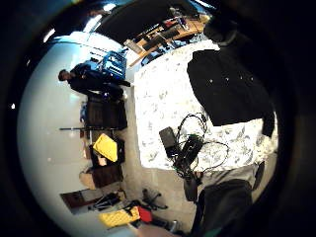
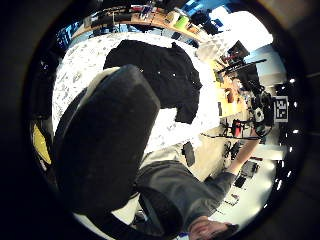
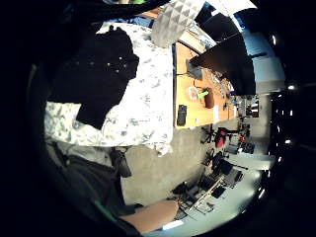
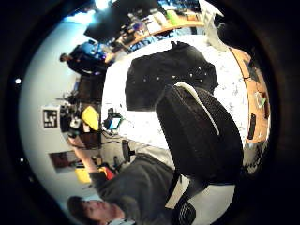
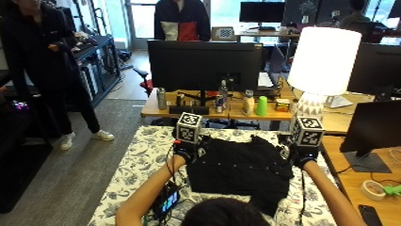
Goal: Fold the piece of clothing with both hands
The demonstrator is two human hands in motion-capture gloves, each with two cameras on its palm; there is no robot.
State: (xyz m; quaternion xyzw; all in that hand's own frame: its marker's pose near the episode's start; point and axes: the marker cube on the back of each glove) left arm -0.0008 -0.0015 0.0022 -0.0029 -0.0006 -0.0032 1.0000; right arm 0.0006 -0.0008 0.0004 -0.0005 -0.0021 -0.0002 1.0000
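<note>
Table under a floral-print cloth [image 5: 138,162], black garment [image 5: 241,169] spread flat, what looks like a small device [image 5: 168,200] near its edge

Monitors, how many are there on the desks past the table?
4, maybe more hidden: a big monitor facing the black shirt, a far one, two at the right edge.

In the outside view the person's head [image 5: 219,213] hides the near edge of the black garment [image 5: 241,169], and the fingers of the left hand [image 5: 186,153] and right hand [image 5: 303,155] are too small to resolve.
</note>
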